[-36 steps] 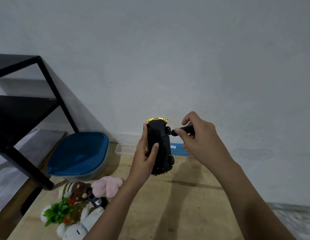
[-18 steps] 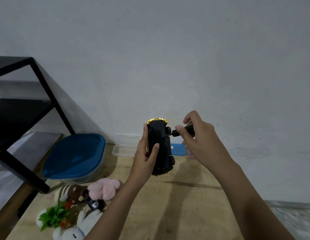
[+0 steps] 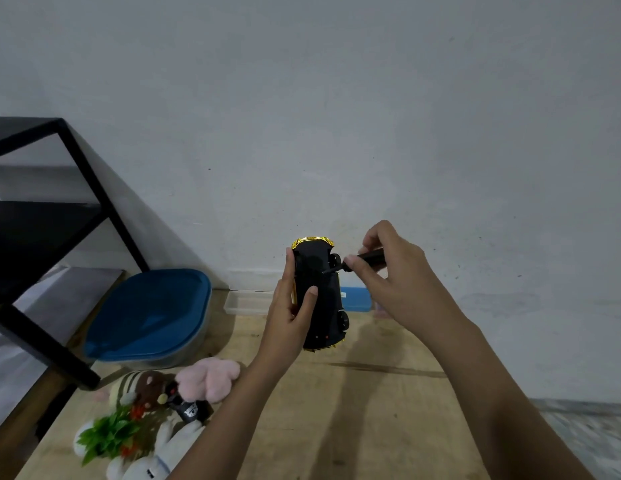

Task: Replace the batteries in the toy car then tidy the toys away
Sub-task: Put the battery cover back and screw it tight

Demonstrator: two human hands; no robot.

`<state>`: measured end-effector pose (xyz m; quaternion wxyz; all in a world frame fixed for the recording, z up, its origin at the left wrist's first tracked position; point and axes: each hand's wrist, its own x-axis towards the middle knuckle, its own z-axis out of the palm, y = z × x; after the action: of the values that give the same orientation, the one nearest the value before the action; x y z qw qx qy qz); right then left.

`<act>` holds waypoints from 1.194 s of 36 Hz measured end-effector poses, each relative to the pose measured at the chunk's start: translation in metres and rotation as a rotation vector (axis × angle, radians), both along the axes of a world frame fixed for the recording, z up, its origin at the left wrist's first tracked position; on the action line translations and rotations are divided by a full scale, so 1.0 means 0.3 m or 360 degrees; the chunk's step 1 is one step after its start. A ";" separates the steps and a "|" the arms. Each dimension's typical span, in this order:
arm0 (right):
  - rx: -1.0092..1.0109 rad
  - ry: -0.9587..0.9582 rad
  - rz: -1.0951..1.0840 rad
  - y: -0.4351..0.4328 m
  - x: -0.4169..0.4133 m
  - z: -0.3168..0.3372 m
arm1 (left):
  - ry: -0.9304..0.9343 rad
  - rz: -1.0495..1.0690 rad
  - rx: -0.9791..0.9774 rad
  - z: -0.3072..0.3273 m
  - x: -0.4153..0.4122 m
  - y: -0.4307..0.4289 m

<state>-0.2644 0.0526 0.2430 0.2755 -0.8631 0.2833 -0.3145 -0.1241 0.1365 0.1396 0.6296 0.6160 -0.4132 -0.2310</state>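
Note:
My left hand [image 3: 291,317] holds a toy car [image 3: 323,299] upright in the air, its black underside turned toward me and gold trim showing at top and bottom. My thumb lies across the underside. My right hand [image 3: 395,275] pinches a small black screwdriver [image 3: 366,259] whose tip touches the upper part of the car's underside. Several soft toys [image 3: 153,407] lie in a pile on the wooden surface [image 3: 354,410] at lower left, among them a pink plush, a brown striped one and a white one.
A container with a blue lid [image 3: 148,317] stands at left by the wall. A clear shallow box [image 3: 245,301] and a blue box [image 3: 354,297] lie against the wall behind the car. A black metal shelf frame [image 3: 45,237] rises at far left.
My hands and the car hold nearly the same pose; the fingers of my right hand shift slightly on the screwdriver. The view has drifted a little.

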 end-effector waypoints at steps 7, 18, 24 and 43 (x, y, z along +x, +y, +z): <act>0.0025 0.0004 -0.0015 0.001 -0.004 0.008 | 0.0015 -0.0020 0.0005 -0.003 -0.002 0.001; 0.0014 -0.0015 0.0020 0.005 -0.004 0.001 | 0.0002 -0.0021 0.0002 -0.002 -0.007 0.003; 0.0014 0.0054 0.0011 0.009 -0.002 -0.006 | 0.0015 -0.0017 0.0001 -0.010 -0.002 0.008; -0.0033 0.0175 0.0012 0.013 0.005 -0.014 | 0.0020 -0.0006 0.0052 -0.014 0.015 0.020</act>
<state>-0.2630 0.0565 0.2389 0.2518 -0.8829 0.2914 -0.2686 -0.1196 0.1426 0.1353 0.6216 0.6241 -0.4064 -0.2428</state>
